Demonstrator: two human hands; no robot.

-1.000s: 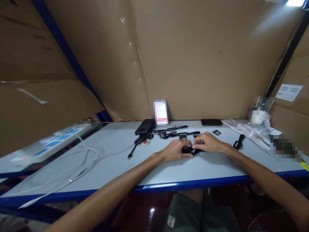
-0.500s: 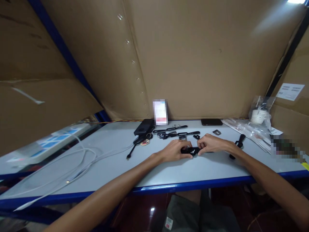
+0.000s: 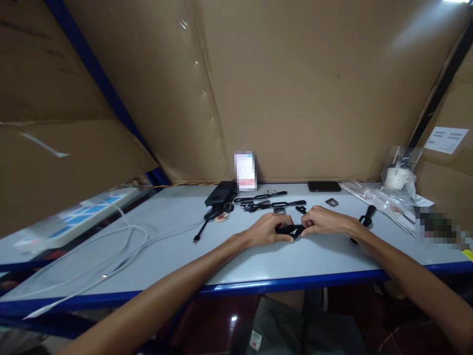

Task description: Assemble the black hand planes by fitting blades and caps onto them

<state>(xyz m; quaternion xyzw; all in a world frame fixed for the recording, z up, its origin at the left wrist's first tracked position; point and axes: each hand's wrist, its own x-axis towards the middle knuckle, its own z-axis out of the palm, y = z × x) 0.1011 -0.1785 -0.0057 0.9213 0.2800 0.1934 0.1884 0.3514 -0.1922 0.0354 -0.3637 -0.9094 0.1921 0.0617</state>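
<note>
Over the middle of the table, both hands are closed on one black spokeshave [image 3: 294, 230], its centre showing between them. My left hand [image 3: 271, 229] wraps its left end, thumb along the near side. On its right end my right hand [image 3: 320, 220] closes, fingers curled and thumb pressed near the middle. The ends are hidden by the hands. Just beyond lie two more black spokeshaves, one nearer [image 3: 277, 205] and one farther [image 3: 262, 197]. A small black part [image 3: 301, 210] is beside my right fingers. A flat grey blade [image 3: 331, 202] rests farther right.
Another black spokeshave [image 3: 367, 217] lies partly behind my right forearm. A black power bank [image 3: 219, 194] with cables sits left, near white cables [image 3: 136, 246]. A blurred lit screen [image 3: 245, 171] and dark phone [image 3: 324, 187] are at the back; plastic packaging [image 3: 384, 199] is right.
My right hand has shifted very slightly on the spokeshave. The camera view has moved a little. Both hands keep their grip.
</note>
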